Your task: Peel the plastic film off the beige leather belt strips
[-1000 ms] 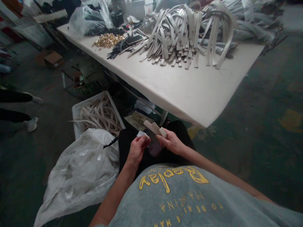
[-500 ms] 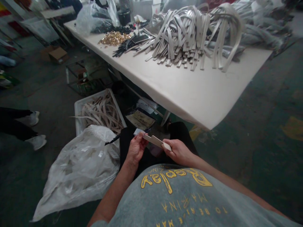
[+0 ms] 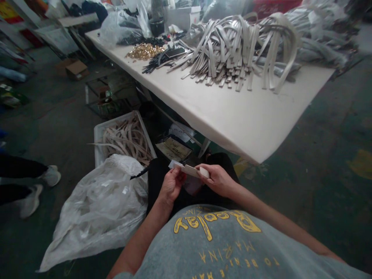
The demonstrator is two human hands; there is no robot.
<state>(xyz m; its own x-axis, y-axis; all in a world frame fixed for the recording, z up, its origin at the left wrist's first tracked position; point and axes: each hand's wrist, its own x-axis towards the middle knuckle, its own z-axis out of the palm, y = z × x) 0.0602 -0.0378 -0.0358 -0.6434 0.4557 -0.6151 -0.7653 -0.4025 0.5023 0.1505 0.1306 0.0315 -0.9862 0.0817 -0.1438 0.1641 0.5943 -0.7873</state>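
Over my lap, both hands hold a pale, flat strap (image 3: 190, 171) with a rounded end. My left hand (image 3: 172, 185) pinches its left end, where a small whitish, translucent piece (image 3: 174, 164) sticks out past the fingertips. I cannot tell whether that piece is joined to the strap. My right hand (image 3: 218, 179) is closed on the other end, and the rounded tip shows between thumb and fingers. Part of the strap is hidden by the fingers of both hands.
A white table (image 3: 232, 124) bears a heap of grey straps (image 3: 223, 54) and gold metal pieces (image 3: 144, 51). On my left are a plastic bin (image 3: 96, 141) of strips and a white sack (image 3: 95, 209). A person's shoes (image 3: 31, 200) are farther left.
The strap's rounded end has turned up in my right hand, and less of the strap's length shows. The view has shifted slightly. The person's feet at left have moved.
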